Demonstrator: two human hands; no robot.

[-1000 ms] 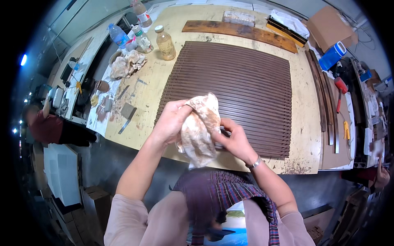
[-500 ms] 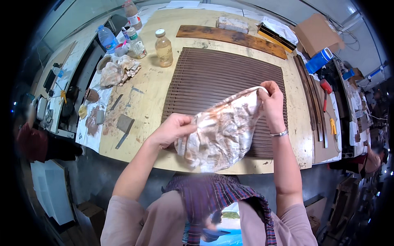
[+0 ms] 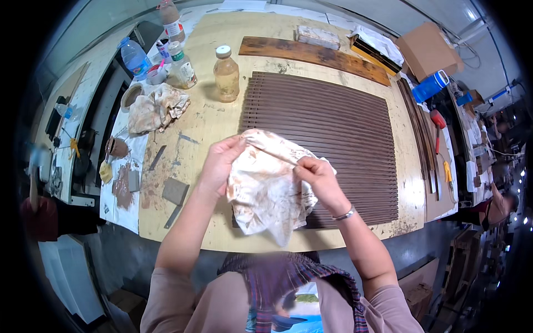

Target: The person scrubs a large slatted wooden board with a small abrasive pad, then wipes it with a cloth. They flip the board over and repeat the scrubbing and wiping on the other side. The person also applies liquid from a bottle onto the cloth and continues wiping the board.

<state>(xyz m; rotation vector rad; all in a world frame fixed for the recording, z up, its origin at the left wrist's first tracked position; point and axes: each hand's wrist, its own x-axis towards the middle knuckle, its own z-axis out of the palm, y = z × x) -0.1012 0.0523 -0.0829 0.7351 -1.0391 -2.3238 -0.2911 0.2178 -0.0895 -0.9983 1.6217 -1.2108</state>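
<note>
Between my two hands hangs a white cloth [image 3: 269, 191] with brown stains, gathered along its upper edge. My left hand [image 3: 220, 165] is closed on the cloth's upper left side. My right hand [image 3: 320, 178] pinches it farther right, with a metal bangle on the wrist. Beneath and behind the cloth lies a dark brown slatted panel [image 3: 333, 122], its long ribs running from side to side. The cloth covers the panel's near left part; whether it touches the slats I cannot tell.
The panel rests on a pale worktable [image 3: 214, 130]. A bottle of cloudy liquid [image 3: 226, 77] and a crumpled stained rag [image 3: 158, 108] stand to the left. Behind lies a brown wooden board [image 3: 316, 58]. At right are dark strips [image 3: 420, 139] and a red-headed mallet [image 3: 438, 125].
My right hand has come left and down, nearer my left hand, which has risen slightly. The cloth has shifted left off much of the panel and now hangs more bunched.
</note>
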